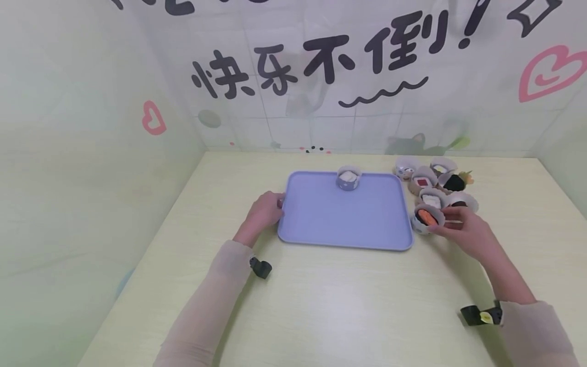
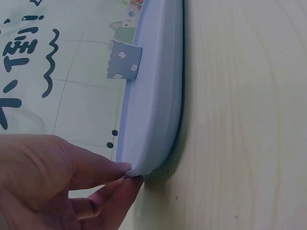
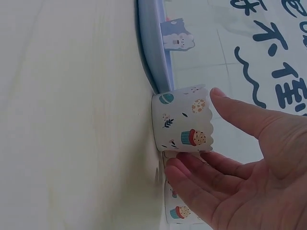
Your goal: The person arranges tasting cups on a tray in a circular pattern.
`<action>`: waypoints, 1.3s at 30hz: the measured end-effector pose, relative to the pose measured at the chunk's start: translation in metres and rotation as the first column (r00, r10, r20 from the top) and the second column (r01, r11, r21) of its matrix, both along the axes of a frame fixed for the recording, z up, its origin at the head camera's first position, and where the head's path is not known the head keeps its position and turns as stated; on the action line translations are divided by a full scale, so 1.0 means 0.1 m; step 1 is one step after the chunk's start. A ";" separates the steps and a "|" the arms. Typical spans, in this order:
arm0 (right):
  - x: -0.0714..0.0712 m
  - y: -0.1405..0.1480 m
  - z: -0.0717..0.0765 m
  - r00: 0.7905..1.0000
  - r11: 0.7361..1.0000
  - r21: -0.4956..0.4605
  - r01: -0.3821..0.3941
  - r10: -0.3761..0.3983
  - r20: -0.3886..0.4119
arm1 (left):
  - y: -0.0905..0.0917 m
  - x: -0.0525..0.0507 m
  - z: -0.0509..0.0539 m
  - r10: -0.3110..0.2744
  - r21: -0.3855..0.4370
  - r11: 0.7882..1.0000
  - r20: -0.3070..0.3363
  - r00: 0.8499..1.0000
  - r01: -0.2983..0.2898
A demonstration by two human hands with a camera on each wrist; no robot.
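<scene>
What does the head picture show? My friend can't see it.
A left hand pinches the edge of a periwinkle tray; the right hand is around a paper cup with an orange-and-black filling. More paper cups cluster nearby, and another sits on the tray.

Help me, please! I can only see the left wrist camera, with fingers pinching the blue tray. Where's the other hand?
Observer: The right hand is at a white cup, beside the right edge of the tray.
Operator: Ooh! And what's inside the blue cup that I only see from the side?
Observer: Something white shows inside it in the head view.
Operator: Does the white cup have something in it too?
Observer: Yes, an orange piece shows in that one, with something dark next to it.
</scene>
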State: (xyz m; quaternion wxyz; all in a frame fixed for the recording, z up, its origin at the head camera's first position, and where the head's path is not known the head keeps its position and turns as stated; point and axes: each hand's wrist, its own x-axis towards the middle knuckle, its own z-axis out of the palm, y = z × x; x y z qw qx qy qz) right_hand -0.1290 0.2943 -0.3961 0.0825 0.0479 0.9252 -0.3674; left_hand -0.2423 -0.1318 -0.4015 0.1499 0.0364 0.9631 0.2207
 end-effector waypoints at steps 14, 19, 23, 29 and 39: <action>-0.04 -0.06 -0.04 1.000 1.000 -0.023 0.013 -0.013 0.015 | -0.01 0.01 0.02 -0.011 0.009 1.000 -0.001 1.000 0.011; -0.04 -0.09 -0.03 1.000 1.000 -0.008 0.011 -0.011 0.002 | -0.01 0.01 0.02 -0.013 0.012 1.000 -0.002 1.000 0.013; -0.03 -0.10 -0.03 1.000 1.000 0.010 0.010 -0.010 -0.016 | -0.01 0.01 0.01 -0.013 0.018 1.000 -0.005 1.000 0.013; -0.02 -0.10 -0.04 0.999 1.000 0.014 0.015 -0.015 -0.048 | -0.02 0.00 0.01 -0.010 0.026 1.000 0.005 1.000 0.010; -0.03 -0.09 -0.01 0.997 1.000 0.025 0.016 -0.015 -0.072 | -0.01 0.01 0.02 -0.006 0.008 1.000 0.017 1.000 0.006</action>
